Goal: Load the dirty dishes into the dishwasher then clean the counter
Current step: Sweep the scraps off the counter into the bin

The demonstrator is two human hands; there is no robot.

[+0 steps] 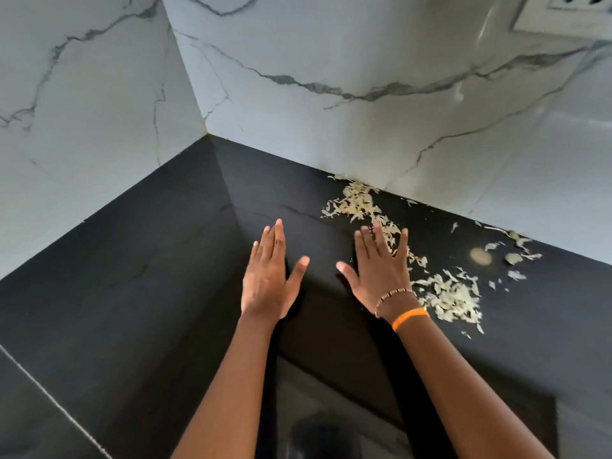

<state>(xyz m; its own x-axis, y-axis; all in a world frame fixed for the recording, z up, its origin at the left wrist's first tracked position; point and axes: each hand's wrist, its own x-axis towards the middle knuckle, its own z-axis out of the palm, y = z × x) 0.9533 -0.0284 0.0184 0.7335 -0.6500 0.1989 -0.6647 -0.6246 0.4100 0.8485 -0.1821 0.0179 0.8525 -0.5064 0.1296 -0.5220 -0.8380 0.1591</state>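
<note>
Hands reach out flat over a black counter (132, 293) in a kitchen corner, seen from a head-worn camera looking down. White marble-patterned wall tiles (331, 61) rise behind the counter on two sides, and a wall socket (569, 14) shows at the upper right edge.

Both hands are empty, palms down, fingers straight. The left hand (268, 279) hovers over or rests on bare counter, its fingers close together and the thumb held out to the side. The right hand (381, 273), with a beaded bracelet and an orange band (410, 318) on the wrist, has its fingers slightly spread.

The mess to be cleaned is a trail of pale vegetable scraps (453, 296) (they look like shredded cabbage). It runs as a long diagonal band from the back wall, near the middle, down toward the near right, with a few stray bits further right. The band lies to the right of both hands. The right hand is the nearer one: its fingertips (377, 226) overlap the middle of the trail, while the left hand sits well apart from it.

Judging from this, the counter-cleaning step is just starting, and a sweep would likely need to gather the scraps along that diagonal, from the wall end toward the person. No cloth or dishes are in view.
</note>
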